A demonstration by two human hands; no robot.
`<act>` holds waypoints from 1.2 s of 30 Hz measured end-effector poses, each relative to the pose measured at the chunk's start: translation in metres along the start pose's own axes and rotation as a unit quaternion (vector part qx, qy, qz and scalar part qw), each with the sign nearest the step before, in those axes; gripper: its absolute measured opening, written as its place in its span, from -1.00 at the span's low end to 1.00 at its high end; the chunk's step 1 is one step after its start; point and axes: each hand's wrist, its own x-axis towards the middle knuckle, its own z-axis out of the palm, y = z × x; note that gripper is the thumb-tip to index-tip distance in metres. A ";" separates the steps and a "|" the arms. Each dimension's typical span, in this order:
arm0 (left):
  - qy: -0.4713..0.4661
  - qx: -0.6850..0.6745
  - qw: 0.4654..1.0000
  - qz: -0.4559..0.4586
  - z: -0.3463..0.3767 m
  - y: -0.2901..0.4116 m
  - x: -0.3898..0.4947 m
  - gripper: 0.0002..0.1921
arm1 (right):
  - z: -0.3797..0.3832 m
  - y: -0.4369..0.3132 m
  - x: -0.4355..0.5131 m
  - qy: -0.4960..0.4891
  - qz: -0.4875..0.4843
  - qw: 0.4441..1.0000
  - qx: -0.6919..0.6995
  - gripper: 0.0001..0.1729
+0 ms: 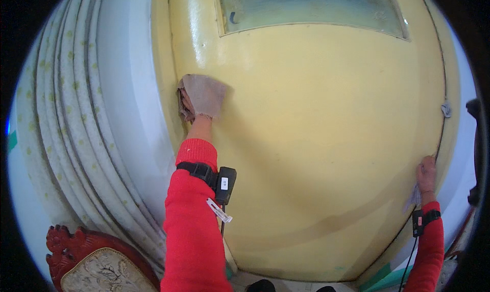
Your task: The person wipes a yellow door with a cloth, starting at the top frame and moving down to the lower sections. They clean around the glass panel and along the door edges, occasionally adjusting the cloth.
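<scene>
My left hand (187,100) is mostly covered by a brownish-grey cloth (206,94), which it presses against the left edge of a yellow door (306,119), beside the frame. At the door's right edge, my right hand (427,173) has its fingers closed at the gap. A thin greyish cloth (414,198) hangs just below that hand, by the wrist. Both arms wear red sleeves with black strapped devices. A frosted glass pane (314,8) is set in the upper door.
Light patterned curtains (72,119) hang at the left. A carved red wooden chair back (111,269) with floral upholstery stands at the lower left. A small grey wad (446,110) sits on the door's right edge. Dark shoe tips (261,286) show at the bottom.
</scene>
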 end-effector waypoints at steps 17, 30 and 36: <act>0.130 -0.309 0.906 0.258 -0.057 0.197 0.045 -0.45 | -0.024 -0.041 -0.007 -0.006 0.025 0.999 -0.021 -0.86; 0.046 -0.396 0.732 0.552 -0.092 0.266 -0.039 -0.43 | -0.080 -0.108 0.166 -0.041 0.024 0.998 -0.046 -0.89; -0.074 -0.481 0.716 0.501 -0.096 0.233 0.060 -0.44 | -0.074 -0.120 0.203 -0.022 0.016 0.999 -0.041 -0.89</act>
